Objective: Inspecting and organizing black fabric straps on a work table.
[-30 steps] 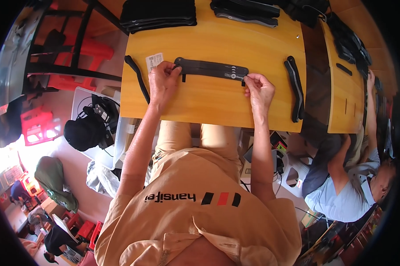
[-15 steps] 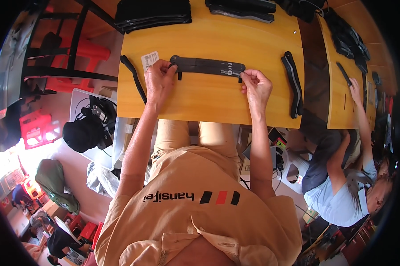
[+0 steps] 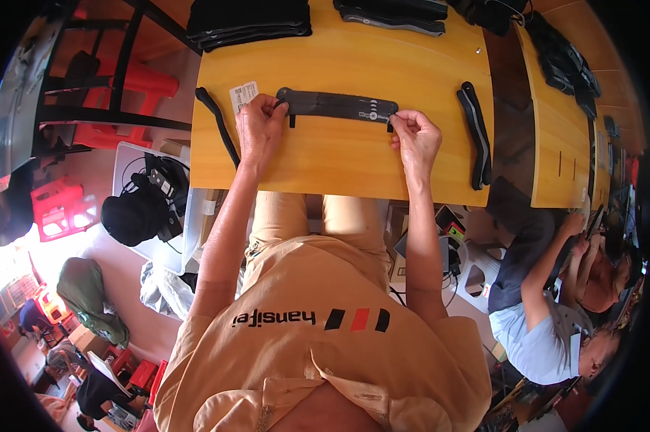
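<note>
A dark grey, slightly curved flat band (image 3: pixel 332 105) with pale printed marks near its right end lies crosswise over the yellow table. Its left end is pinched between the thumb and fingers of my left hand (image 3: pixel 261 129). At the other end, my right hand (image 3: pixel 418 138) pinches the lower corner, fingertips pressed together. Below the band, near each hand, a short black upright mark (image 3: pixel 292 122) shows; I cannot tell whether it is a slot or a tab. A white printed label (image 3: pixel 243 93) lies just beyond my left hand.
A thin black strip (image 3: pixel 217 126) lies left of my forearm, and a folded black band (image 3: pixel 474 135) lies at the right edge of the table (image 3: pixel 325 169). Black stacks (image 3: pixel 249 23) sit at the far edge. A co-worker (image 3: pixel 544 338) sits at another table to the right.
My hands and the band stay almost where they were. The co-worker's arm has drawn back from the neighbouring table, taking the dark strip along.
</note>
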### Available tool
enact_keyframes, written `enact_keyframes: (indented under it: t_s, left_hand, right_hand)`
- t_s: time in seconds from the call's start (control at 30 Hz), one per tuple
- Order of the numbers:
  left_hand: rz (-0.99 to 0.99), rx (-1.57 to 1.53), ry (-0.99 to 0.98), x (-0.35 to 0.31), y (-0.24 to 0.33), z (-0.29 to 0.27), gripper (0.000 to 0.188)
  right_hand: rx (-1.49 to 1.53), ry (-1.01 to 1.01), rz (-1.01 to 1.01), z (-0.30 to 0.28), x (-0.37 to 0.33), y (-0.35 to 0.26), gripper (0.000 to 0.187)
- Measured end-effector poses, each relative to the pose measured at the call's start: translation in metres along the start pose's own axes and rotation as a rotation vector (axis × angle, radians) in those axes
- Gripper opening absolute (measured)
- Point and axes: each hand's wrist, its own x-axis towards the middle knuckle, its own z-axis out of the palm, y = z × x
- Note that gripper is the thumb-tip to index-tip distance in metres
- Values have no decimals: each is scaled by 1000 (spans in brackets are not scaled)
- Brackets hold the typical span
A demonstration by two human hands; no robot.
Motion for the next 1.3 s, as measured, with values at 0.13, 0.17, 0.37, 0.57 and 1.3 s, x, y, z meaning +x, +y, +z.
enact_keyframes:
  t_s: [0.13, 0.17, 0.37, 0.57, 1.3]
  left_hand:
    - [5, 5, 8, -1, 2, 0, 21]
    - [6, 4, 8, -1, 1, 1, 21]
    - [24, -9, 29, 1, -1, 2, 21]
    - [56, 24, 43, 3, -5, 4, 19]
    - [160, 61, 62, -1, -6, 3, 20]
  right_hand:
    - [-11, 10, -10, 1, -1, -3, 4]
    - [-11, 12, -12, 1, -1, -3, 4]
    - [0, 24, -47, 4, -1, -1, 3]
    - [-105, 68, -106, 3, 2, 3, 5]
    - [-190, 143, -389, -23, -18, 17, 7]
